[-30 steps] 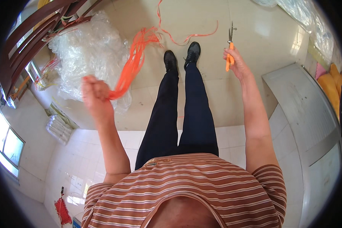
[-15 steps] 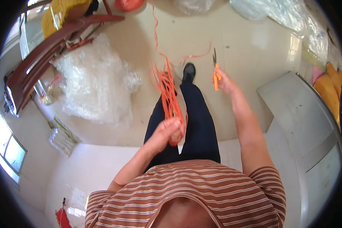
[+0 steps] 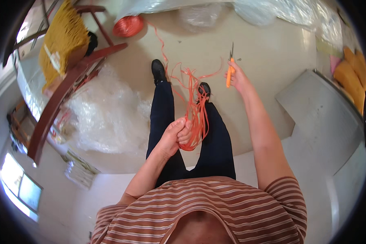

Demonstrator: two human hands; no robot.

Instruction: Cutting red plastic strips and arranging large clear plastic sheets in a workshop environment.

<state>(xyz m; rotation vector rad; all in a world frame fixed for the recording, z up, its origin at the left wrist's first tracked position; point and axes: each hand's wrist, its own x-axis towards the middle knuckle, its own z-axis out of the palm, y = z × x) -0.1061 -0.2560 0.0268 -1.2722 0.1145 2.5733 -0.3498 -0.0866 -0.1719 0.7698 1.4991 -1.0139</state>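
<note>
My left hand (image 3: 179,133) is closed around a bundle of red-orange plastic twine (image 3: 198,124) in front of my legs. Loops and loose ends of it spread forward over my right leg and shoe. One long strand runs on past my left shoe toward a red ball of twine (image 3: 128,26) on the floor at the far left. Out to the right, my right hand (image 3: 239,78) grips orange-handled scissors (image 3: 230,74), with the narrow dark blades pointing away from me. The blades look closed together. They are apart from the twine.
A heap of clear plastic wrap (image 3: 105,114) lies on the floor to the left, beside a dark red wooden bench (image 3: 65,95) with a yellow cushion (image 3: 63,44). More clear plastic (image 3: 272,12) lies along the far side. A grey metal panel (image 3: 313,101) stands at the right.
My left hand has risen slightly, and the twine bundle has swung to the right with its loops looser. My left foot has stepped forward. The scissors moved slightly away.
</note>
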